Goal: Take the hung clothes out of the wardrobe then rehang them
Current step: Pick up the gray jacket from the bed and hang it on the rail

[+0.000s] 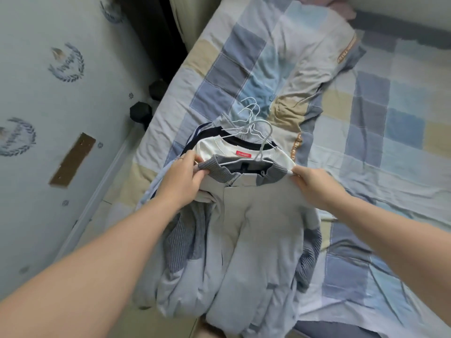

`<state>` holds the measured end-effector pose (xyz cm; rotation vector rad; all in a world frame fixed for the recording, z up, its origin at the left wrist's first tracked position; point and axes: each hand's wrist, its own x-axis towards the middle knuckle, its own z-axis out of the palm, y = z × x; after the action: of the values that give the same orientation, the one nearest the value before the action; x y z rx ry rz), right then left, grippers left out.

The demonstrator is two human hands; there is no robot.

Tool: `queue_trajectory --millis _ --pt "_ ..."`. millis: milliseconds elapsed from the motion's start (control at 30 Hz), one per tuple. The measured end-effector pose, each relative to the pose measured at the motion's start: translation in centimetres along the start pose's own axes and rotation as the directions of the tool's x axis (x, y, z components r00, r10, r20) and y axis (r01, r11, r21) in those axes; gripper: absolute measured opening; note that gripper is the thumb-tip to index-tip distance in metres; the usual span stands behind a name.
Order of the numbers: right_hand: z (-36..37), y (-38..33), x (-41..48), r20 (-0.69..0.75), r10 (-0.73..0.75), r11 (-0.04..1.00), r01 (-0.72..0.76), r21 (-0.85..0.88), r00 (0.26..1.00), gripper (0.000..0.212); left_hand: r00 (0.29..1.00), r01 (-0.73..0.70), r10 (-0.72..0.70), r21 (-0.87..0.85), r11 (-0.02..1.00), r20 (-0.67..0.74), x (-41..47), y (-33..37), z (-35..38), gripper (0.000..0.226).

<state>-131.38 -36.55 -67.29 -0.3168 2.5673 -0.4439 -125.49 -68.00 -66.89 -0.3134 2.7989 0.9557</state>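
Both left hand [181, 181] and right hand [314, 189] pinched the hanger [246, 162] ends atop the bed [390, 167]; rehanging seemingly needed a clean lift.

Red label [243, 154] lettering illegible; lower clothes [213, 132] mostly covered.

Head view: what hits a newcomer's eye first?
Centre frame, a stack of hung clothes lies on the patchwork quilt, with white hanger hooks fanned at its far end. The left hand grips the grey ribbed collar of the top garment, and the right hand pinches its other shoulder. Two black dumbbells sit on the floor left of the bed.
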Motion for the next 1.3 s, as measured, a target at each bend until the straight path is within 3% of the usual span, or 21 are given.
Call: queue_trajectory --millis 367,733,1067,1300 --pt "-6.5 -8.2 -17.0 0.001 -0.293 0.955 0.292 -0.053 0.956 0.022 0.958 0.207 -0.227 -0.124 0.97 -0.174 -21.6 5.1 -11.1 0.013" --pt "-4.5 -14.8 -28.1 -0.089 -0.517 0.856 0.516 -0.035 0.851 0.02 0.857 0.333 -0.429 -0.331 0.883 -0.284 -39.8 3.9 -14.2 0.016" --pt "2.4 -18.5 -42.7 -0.114 -0.615 0.789 0.604 -0.117 0.781 0.019 0.848 0.298 -0.408 -0.331 0.895 -0.339 -59.1 0.8 -14.1 0.018" --pt "5.5 -20.6 -51.5 -0.082 -0.664 0.746 0.651 -0.141 0.743 0.021 0.802 0.312 -0.449 -0.365 0.877 -0.395 -70.4 0.4 -13.1 0.016"
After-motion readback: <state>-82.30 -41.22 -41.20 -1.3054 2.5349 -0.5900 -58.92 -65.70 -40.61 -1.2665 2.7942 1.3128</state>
